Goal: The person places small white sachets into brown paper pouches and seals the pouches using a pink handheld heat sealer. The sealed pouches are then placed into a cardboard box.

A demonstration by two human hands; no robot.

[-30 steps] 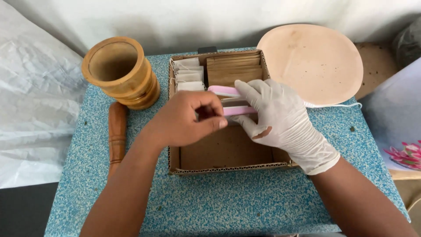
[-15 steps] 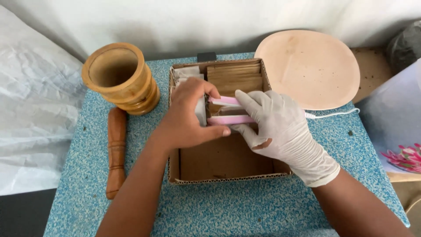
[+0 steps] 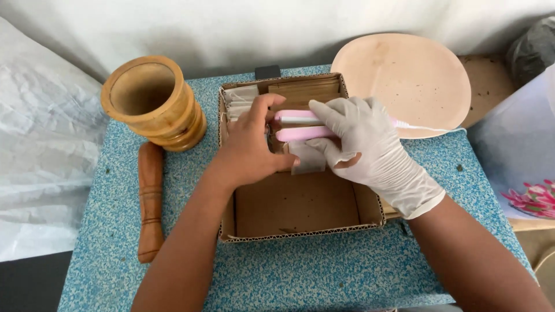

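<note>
Left hand: my bare left hand (image 3: 251,147) reaches into the cardboard box (image 3: 300,231), grip pinching a small pale sachet (image 3: 306,157) between thumb and fingers; the fingertips are partly hidden behind the pink device.
Right hand: my gloved right hand (image 3: 364,147) is closed around the pink two-armed sealer (image 3: 298,126); its right end is hidden under my palm.
Sealer: over the box's upper half, its two arms near each other; I cannot tell whether they clamp the sachet.
Box: on the blue speckled bench (image 3: 289,277), with stacked brown and pale packets (image 3: 303,89) at its 12 o'clock end, partly covered by my hands.
Nine o'clock: wooden mortar (image 3: 153,104), with wooden pestle (image 3: 150,202) lying below it.
Two o'clock: round pale plate (image 3: 416,75), its lower edge covered by my glove.
</note>
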